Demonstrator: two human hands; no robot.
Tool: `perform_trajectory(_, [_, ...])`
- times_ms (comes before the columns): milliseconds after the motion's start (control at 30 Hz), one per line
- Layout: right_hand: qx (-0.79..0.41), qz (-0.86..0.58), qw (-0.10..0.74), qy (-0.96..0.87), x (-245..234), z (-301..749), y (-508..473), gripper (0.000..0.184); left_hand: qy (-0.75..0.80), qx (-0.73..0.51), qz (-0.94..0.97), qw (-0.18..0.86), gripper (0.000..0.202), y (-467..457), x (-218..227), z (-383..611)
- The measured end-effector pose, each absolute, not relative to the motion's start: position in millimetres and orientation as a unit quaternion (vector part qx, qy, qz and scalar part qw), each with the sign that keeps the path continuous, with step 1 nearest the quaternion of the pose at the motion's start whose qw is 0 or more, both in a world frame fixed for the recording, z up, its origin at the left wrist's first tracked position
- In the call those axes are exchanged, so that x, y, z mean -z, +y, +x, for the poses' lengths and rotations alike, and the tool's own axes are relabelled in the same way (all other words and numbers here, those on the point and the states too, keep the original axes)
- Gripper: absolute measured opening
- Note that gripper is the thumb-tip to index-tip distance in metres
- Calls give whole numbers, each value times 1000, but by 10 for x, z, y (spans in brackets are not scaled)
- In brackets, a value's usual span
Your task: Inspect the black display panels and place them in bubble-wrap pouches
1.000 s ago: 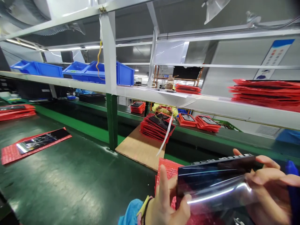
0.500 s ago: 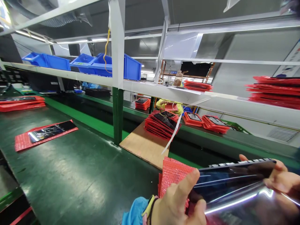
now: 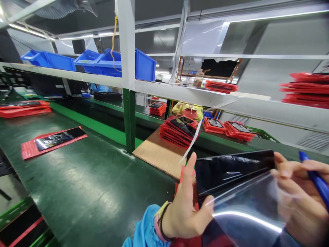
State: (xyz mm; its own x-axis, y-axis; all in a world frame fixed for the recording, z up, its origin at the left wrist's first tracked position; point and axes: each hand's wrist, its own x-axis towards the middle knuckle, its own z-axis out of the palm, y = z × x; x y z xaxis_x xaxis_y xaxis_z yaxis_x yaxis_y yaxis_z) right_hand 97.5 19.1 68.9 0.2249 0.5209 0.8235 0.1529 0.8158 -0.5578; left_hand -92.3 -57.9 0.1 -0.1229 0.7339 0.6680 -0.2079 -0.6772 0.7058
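My left hand grips the left end of a long dark glossy panel, thumb under it and forefinger raised along its edge. My right hand pinches the panel's right end and a clear protective film that curls away from the panel's face. A blue pen is also held in that hand. Under the panel lies a red bubble-wrap bag, mostly hidden.
A green conveyor belt runs to the left with a panel on a red bag. A brown board carries a stack of red bags. Blue bins and red stacks sit on the white shelf. A person in yellow works opposite.
The panel has been lifted and tilted up, and the clear film has come further off its face. My left forefinger now points up. The blue pen is back in sight.
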Motion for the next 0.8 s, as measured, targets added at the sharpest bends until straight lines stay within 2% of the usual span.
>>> perform_trajectory(133, [-283, -312, 713, -561, -736, 864, 204, 29, 193, -711, 563, 374, 82, -528, -105, -988])
perform_trajectory(300, [-357, -392, 664, -527, -678, 904, 287, 26, 105, -696, 499, 506, 87, -442, -136, -1004])
perform_trajectory(433, [-411, -427, 649, -477, -635, 975, 346, 23, 36, -716, 376, 587, 76, -363, -164, -950])
perform_trajectory(600, [-454, -471, 653, -381, -647, 1009, 366, 29, 75, -724, 307, 613, 60, -293, -214, -936])
perform_trajectory(700, [-506, -414, 684, -325, -660, 1011, 386, 40, 79, -729, 285, 618, 52, -268, -218, -941])
perform_trajectory(800, [-546, -358, 694, -303, -655, 1026, 399, 38, 67, -730, 270, 624, 44, -246, -220, -936])
